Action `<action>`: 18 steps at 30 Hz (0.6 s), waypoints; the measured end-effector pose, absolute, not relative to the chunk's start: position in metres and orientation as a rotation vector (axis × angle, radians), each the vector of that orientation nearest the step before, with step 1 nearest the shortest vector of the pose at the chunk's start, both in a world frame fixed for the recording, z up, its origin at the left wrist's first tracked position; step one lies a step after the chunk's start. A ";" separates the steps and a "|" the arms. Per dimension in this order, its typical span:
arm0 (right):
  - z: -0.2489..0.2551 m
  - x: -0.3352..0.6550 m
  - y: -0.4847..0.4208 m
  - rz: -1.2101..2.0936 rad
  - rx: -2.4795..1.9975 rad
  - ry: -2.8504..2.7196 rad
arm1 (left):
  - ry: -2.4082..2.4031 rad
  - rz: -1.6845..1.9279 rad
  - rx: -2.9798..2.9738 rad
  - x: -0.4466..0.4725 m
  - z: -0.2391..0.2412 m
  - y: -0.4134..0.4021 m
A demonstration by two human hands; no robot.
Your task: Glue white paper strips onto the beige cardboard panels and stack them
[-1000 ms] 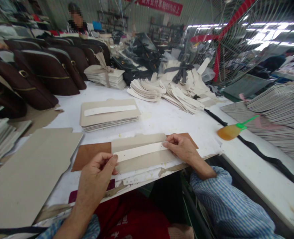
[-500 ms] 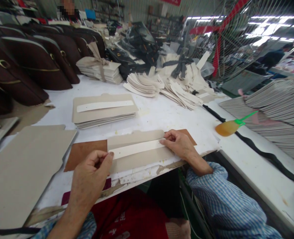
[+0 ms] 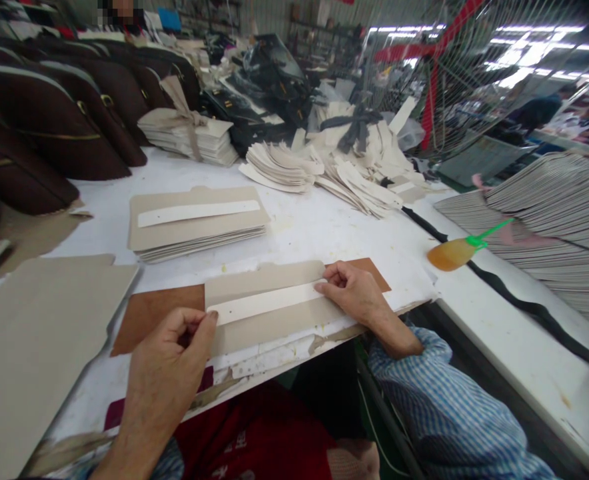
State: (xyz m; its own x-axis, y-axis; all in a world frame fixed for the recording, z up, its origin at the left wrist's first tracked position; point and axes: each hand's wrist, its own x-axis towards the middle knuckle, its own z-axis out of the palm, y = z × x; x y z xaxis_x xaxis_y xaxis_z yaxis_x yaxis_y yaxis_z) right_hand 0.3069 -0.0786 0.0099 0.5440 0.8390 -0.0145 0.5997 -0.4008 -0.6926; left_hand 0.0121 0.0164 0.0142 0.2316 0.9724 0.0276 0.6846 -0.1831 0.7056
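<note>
A long white strip (image 3: 269,300) with small holes lies across a beige board panel (image 3: 254,333) near the table's front edge. My left hand (image 3: 174,360) pinches the strip's left end between thumb and fingers. At the other end, my right hand (image 3: 357,297) grips the strip the same way, its fingers partly hidden behind the thumb. Brown leather-like pieces (image 3: 159,313) stick out past the panel on the left and right. Behind, a stack of beige panels (image 3: 199,233) carries another white strip (image 3: 197,213) on top.
Dark brown bags (image 3: 59,127) stand at the back left, beside a tied bundle (image 3: 189,137). White strips (image 3: 279,170) are heaped behind. A large board (image 3: 44,333) lies left; an orange bottle with green nozzle (image 3: 449,255) and stacked sheets (image 3: 549,220) are right.
The view has shifted slightly, so most things appear a little further left. Both hands keep hold of the strip's ends, and the strip stays over the panel.
</note>
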 end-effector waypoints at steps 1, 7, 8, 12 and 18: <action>0.010 0.307 -0.079 0.486 -2.140 -1.153 | 1.511 0.645 1.940 0.012 0.015 0.017; 0.009 0.308 -0.081 0.470 -2.126 -1.135 | 1.505 0.652 1.932 0.013 0.015 0.017; 0.008 0.308 -0.081 0.468 -2.121 -1.135 | 1.500 0.648 1.940 0.013 0.015 0.017; 0.008 0.308 -0.082 0.465 -2.131 -1.134 | 1.494 0.628 1.959 0.012 0.016 0.016; 0.008 0.308 -0.081 0.469 -2.135 -1.118 | 1.525 0.644 1.948 0.014 0.017 0.014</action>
